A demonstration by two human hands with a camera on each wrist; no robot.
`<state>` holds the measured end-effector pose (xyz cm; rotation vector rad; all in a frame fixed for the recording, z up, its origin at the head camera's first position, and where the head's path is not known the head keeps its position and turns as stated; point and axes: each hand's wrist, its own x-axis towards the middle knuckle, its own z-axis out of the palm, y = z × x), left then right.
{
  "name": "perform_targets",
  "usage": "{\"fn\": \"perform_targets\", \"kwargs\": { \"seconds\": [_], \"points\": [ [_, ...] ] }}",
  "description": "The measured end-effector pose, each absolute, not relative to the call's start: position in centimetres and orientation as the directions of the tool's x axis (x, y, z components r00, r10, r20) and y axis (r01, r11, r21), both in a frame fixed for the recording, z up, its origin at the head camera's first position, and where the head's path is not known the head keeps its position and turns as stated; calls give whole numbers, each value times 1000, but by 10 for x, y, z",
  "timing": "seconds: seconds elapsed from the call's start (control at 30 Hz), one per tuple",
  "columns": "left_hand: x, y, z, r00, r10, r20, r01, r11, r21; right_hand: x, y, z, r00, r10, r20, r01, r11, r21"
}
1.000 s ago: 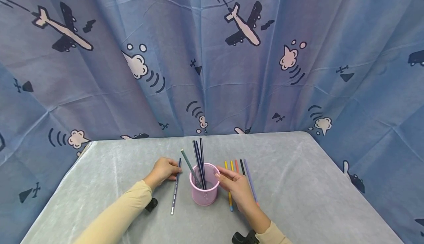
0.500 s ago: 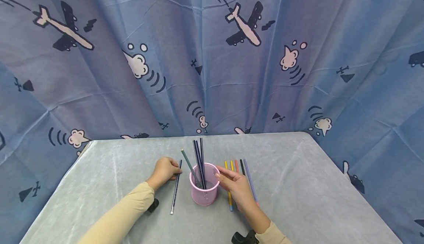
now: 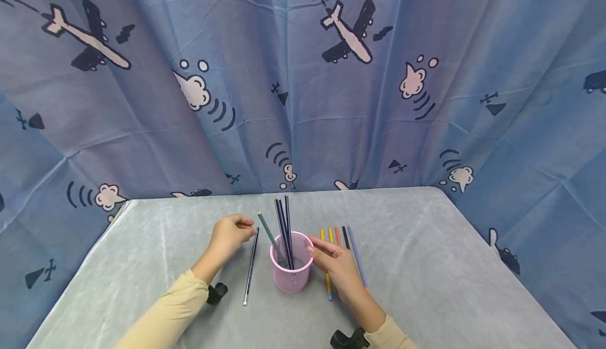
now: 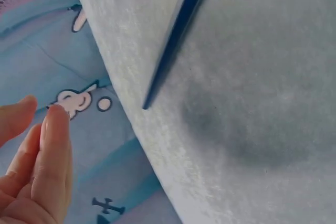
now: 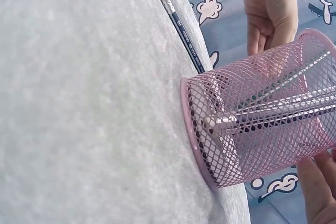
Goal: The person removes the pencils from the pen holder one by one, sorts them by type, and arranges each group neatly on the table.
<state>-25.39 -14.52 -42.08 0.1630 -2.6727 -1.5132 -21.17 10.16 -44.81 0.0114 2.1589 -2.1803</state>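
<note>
A pink mesh pencil holder (image 3: pixel 291 281) stands upright with several dark pencils (image 3: pixel 284 233) and a green pencil (image 3: pixel 269 233) in it. My right hand (image 3: pixel 342 269) holds its right side by the rim, thumb and fingers at the mesh; in the right wrist view the fingers (image 5: pixel 315 187) meet its wall. On the table to the left lies a dark blue pencil (image 3: pixel 251 270) with a white eraser end towards me. My left hand (image 3: pixel 228 239) hovers beside its far tip. In the left wrist view a gap separates thumb and fingers (image 4: pixel 55 145), with nothing between them.
Right of the holder, partly behind my right hand, lie yellow pencils (image 3: pixel 328 286), a red one (image 3: pixel 338 236), a black one (image 3: pixel 346 237) and a purple one (image 3: pixel 357 257). A patterned blue curtain (image 3: pixel 303 101) hangs behind the grey-white table (image 3: pixel 426 286).
My left hand has let go of the dark blue pencil and lifted slightly away, up and to the left. The pencil stays on the table; my right hand and the holder have kept their place.
</note>
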Motion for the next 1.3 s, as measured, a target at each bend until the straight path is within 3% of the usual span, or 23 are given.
{"fn": "perform_targets", "kwargs": {
  "seconds": [0.47,1.3],
  "points": [
    [-225,-135,-402,-989,-86,118,63,482,874,-211,102,-447,-997,-54,-58,58,-6,-998],
    [-204,-113,-399,-988,-115,104,69,280,958,-212,102,-447,-997,-60,-50,50,-11,-999]
  ]
}}
